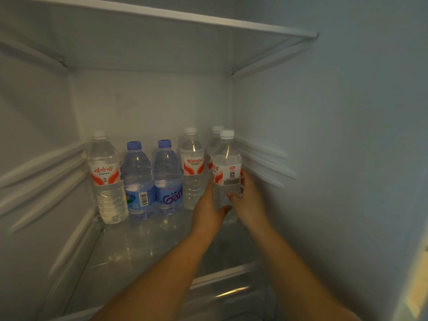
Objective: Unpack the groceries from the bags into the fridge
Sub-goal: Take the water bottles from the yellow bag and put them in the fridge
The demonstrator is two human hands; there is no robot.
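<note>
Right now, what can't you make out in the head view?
- Rear bottle: mostly hidden behind the held bottle.
- Held bottle's base: covered by left hand and right hand, so resting or lifted is unclear.
- Grocery bags: outside the frame.
- Shelf front: motion-blurred.

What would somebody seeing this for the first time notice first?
Probably the two hands, left hand and right hand, wrapped around a white-capped water bottle at the right end of the glass shelf. Next, the row of bottles along the back wall, where two blue-capped bottles stand out between clear ones with red labels.
</note>
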